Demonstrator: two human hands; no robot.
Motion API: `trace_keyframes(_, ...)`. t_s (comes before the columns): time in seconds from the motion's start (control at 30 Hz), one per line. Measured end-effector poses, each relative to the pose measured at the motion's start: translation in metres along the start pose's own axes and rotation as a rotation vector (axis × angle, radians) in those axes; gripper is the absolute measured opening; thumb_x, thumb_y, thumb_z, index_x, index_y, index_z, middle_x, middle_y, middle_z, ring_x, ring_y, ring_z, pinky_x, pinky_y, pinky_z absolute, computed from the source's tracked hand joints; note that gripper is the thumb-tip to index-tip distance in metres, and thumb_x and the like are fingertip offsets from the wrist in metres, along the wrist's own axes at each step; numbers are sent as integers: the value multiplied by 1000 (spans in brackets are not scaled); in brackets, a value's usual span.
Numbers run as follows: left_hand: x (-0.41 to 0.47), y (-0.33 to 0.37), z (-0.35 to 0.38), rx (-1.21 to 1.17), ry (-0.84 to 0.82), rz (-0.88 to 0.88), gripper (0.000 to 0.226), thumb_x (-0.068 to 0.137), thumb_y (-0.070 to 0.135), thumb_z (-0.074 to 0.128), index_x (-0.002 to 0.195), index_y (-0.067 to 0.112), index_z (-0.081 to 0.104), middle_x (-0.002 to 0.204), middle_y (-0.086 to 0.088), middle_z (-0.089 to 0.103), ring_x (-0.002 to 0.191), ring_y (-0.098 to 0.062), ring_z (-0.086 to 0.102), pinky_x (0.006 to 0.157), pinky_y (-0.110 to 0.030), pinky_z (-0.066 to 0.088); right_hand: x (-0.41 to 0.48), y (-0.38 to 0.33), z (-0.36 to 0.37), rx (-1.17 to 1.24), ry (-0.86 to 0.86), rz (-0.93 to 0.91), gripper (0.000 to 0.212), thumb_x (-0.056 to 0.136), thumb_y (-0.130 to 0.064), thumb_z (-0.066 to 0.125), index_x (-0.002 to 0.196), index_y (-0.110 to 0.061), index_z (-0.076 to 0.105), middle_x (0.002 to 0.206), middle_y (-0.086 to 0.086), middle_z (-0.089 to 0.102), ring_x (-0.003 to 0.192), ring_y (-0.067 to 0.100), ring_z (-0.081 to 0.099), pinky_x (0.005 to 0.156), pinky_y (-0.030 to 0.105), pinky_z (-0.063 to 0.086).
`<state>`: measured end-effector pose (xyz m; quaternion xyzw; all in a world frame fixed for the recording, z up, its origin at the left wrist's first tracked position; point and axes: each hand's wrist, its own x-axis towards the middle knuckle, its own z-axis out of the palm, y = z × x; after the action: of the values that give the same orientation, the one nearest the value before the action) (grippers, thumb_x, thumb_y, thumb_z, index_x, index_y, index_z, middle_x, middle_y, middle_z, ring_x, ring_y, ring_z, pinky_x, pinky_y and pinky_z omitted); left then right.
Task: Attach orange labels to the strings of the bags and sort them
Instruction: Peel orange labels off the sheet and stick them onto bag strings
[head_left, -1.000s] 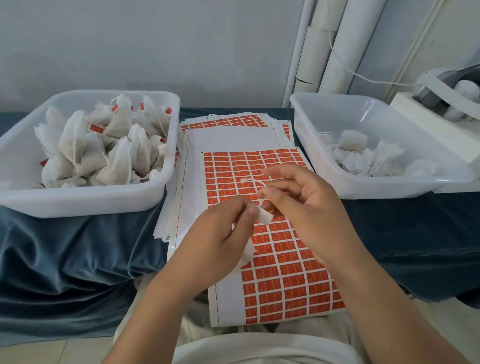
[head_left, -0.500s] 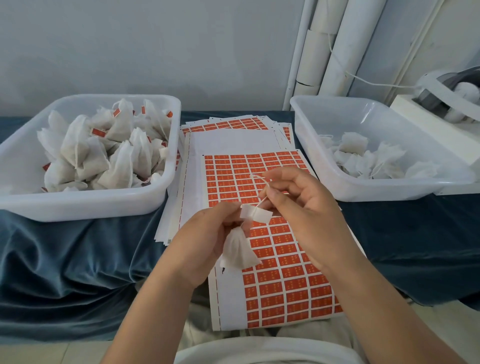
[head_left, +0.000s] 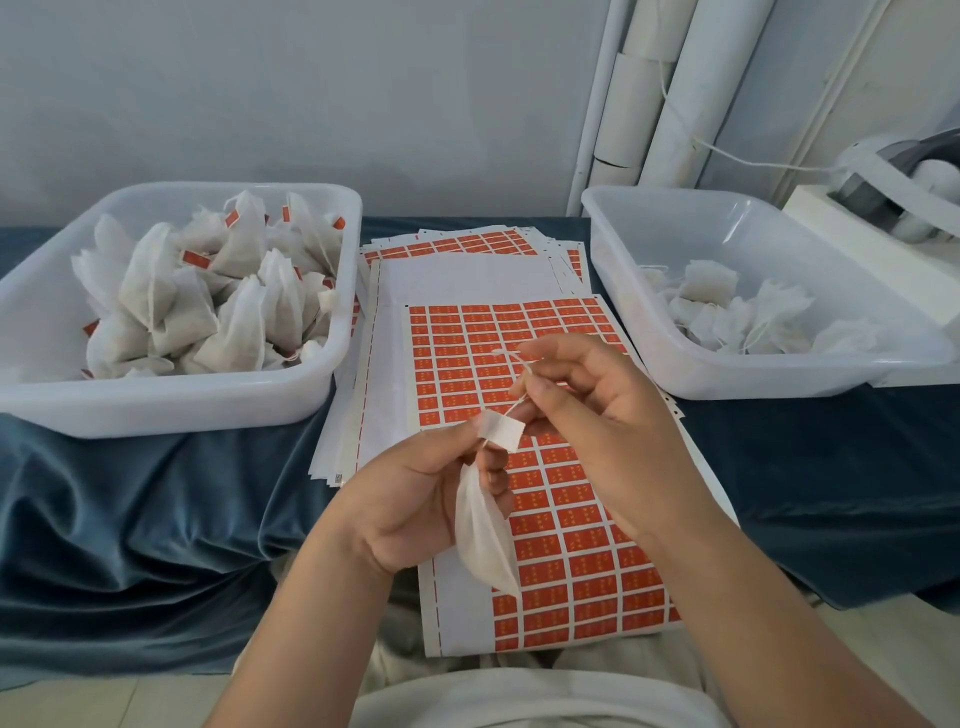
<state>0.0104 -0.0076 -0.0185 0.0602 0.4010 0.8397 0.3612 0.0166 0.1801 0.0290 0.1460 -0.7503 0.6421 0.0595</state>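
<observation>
Head view, above the sheet of orange labels (head_left: 571, 561): left hand (head_left: 410, 499) curled round the top of a white bag (head_left: 483, 535) hanging from its fingers, right hand (head_left: 602, 415) just beside, pinching the bag's string (head_left: 525, 366) between curled fingers, labelled bags (head_left: 239, 332) piled in the left tub (head_left: 171, 410), plain bags (head_left: 779, 306) in the right tub (head_left: 779, 382).

Blue-draped table (head_left: 130, 519) — left tub (head_left: 182, 413), right tub (head_left: 779, 382), label sheets (head_left: 457, 280) stacked between them.

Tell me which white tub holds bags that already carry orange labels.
The left tub: orange labels show among its bags, while the right tub holds bags with bare strings.
</observation>
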Motion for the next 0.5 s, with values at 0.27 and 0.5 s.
trace_keyframes(0.27,1,1,-2,-1,122,5,56,70,37,98,112,13,70,85,-9,62,86,-25,56,101,-48,54,1,-2,-2,-30,-20,15,29,103,-22,65,112,-49,67,105,-19,76,94,6,76,76,10,56)
trace_keyframes(0.5,-2,4,2,150,123,0,66,70,44,96,125,14,76,135,-21,69,125,-43,67,108,-58,52,1,0,-1,-25,-31,39,28,103,-20,65,113,-45,67,103,-19,76,93,6,76,75,9,55)
